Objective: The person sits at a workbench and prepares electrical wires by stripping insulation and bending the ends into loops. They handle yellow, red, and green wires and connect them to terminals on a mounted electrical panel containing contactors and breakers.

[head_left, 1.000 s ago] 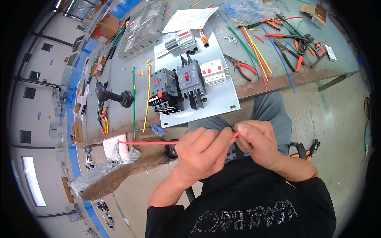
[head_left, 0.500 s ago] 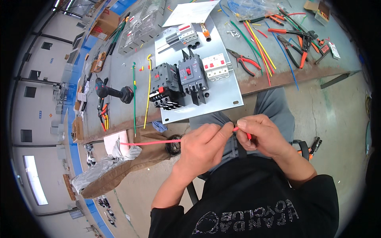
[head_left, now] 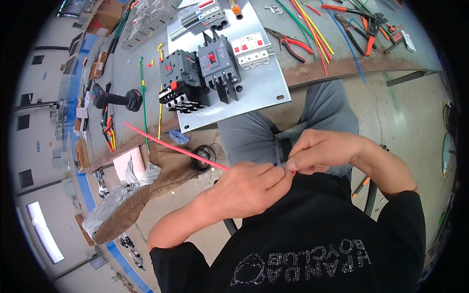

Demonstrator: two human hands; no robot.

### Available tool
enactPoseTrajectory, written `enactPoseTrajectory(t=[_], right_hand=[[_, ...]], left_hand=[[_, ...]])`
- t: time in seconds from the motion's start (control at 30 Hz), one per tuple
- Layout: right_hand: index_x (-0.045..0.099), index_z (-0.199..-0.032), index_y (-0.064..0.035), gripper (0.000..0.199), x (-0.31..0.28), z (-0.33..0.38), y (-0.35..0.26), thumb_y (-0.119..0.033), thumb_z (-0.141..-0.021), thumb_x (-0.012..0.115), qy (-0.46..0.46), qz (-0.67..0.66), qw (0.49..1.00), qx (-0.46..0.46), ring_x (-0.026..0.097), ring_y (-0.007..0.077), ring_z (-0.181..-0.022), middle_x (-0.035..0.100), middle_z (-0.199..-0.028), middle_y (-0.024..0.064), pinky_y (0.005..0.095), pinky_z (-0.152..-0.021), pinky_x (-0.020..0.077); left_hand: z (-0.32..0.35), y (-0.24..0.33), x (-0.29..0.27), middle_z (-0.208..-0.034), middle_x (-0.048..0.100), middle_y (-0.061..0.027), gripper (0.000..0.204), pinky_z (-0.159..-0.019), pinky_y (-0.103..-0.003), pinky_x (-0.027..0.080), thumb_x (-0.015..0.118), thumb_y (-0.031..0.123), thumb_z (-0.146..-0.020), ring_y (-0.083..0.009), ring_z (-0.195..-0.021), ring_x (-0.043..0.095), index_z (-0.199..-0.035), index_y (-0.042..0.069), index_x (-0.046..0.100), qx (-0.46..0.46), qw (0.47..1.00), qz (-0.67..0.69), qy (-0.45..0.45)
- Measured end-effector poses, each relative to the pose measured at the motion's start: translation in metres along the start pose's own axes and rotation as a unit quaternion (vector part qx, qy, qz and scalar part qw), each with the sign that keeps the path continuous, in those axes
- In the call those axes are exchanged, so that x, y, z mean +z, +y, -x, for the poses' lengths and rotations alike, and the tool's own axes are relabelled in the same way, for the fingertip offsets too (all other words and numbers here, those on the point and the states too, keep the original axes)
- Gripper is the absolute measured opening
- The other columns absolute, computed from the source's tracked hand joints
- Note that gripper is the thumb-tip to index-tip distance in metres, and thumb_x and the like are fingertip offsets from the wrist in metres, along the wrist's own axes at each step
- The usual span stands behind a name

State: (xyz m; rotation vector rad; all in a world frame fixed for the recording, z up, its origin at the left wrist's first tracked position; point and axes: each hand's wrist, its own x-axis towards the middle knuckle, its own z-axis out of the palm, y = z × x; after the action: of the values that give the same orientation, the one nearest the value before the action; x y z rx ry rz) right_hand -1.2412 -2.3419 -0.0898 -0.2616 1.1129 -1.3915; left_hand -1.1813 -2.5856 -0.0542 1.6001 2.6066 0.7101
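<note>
One long desk (head_left: 342, 63) crosses the top, its near edge well above your hands, with open floor beneath. Your left hand (head_left: 249, 188) and right hand (head_left: 320, 151) both pinch the red wire (head_left: 171, 145) near your chest; its free end points up-left toward the desk edge.
</note>
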Motion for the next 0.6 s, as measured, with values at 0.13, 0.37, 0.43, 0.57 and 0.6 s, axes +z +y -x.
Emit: enactPoseTrajectory(t=[0.13, 0.37, 0.43, 0.57, 0.6], right_hand=[[0.07, -0.079, -0.0014, 0.042, -0.005, 0.003, -0.013, -0.035, -0.104, 0.065, 0.014, 0.029, 0.999, -0.038, 0.039, 0.004, -0.054, 0.047, -0.061, -0.0051, 0.0255, -0.048, 0.0282], [0.071, -0.104, -0.003, 0.022, 0.013, 0.022, -0.023, -0.013, -0.086, 0.08, 0.264, 0.484, 0.755, -0.356, 0.061, 0.0284, -0.067, 0.058, -0.079, 0.0092, 0.0379, -0.059, 0.0486], [0.072, -0.105, -0.003, 0.026, 0.016, 0.021, -0.02, -0.012, -0.083, 0.083, 0.294, 0.546, 0.689, -0.375, 0.06, 0.0272, -0.066, 0.059, -0.078, 0.0086, 0.0374, -0.058, 0.0488], [0.071, -0.104, -0.0022, 0.024, 0.003, 0.012, -0.015, -0.01, -0.083, 0.081, 0.245, 0.543, 0.671, -0.441, 0.062, 0.0277, -0.067, 0.058, -0.079, 0.0076, 0.0394, -0.058, 0.0496], [0.069, -0.103, -0.0024, 0.023, 0.002, 0.011, -0.016, -0.01, -0.084, 0.08, 0.235, 0.548, 0.669, -0.443, 0.062, 0.0281, -0.068, 0.056, -0.079, 0.0075, 0.0398, -0.058, 0.05]], left_hand=[[0.001, 0.001, -0.007, -0.077, 0.049, -0.0014, 0.026, -0.05, -0.031, 0.045, 0.073, 0.006, -0.08, -0.0151, -0.064, 0.057, -0.105, 0.002, 0.07, -0.053, 0.997, -0.008, 0.046], [0.002, 0.006, 0.001, -0.083, 0.065, -0.0059, 0.029, -0.052, -0.033, 0.046, 0.079, 0.0, -0.078, -0.022, -0.061, 0.058, -0.106, 0.0, 0.071, -0.159, 0.975, -0.015, 0.153], [0.0, 0.007, 0.001, -0.083, 0.065, -0.0066, 0.027, -0.052, -0.034, 0.046, 0.078, 0.0, -0.08, -0.0235, -0.061, 0.059, -0.106, 0.001, 0.071, -0.163, 0.973, -0.003, 0.161], [0.002, 0.006, 0.006, -0.08, 0.063, -0.008, 0.023, -0.053, -0.036, 0.047, 0.078, 0.003, -0.084, -0.0266, -0.063, 0.061, -0.106, 0.002, 0.07, -0.185, 0.967, 0.111, 0.139], [0.004, 0.006, 0.005, -0.08, 0.062, -0.0078, 0.023, -0.053, -0.037, 0.047, 0.077, 0.005, -0.085, -0.0274, -0.064, 0.062, -0.107, 0.003, 0.069, -0.19, 0.966, 0.121, 0.124]])
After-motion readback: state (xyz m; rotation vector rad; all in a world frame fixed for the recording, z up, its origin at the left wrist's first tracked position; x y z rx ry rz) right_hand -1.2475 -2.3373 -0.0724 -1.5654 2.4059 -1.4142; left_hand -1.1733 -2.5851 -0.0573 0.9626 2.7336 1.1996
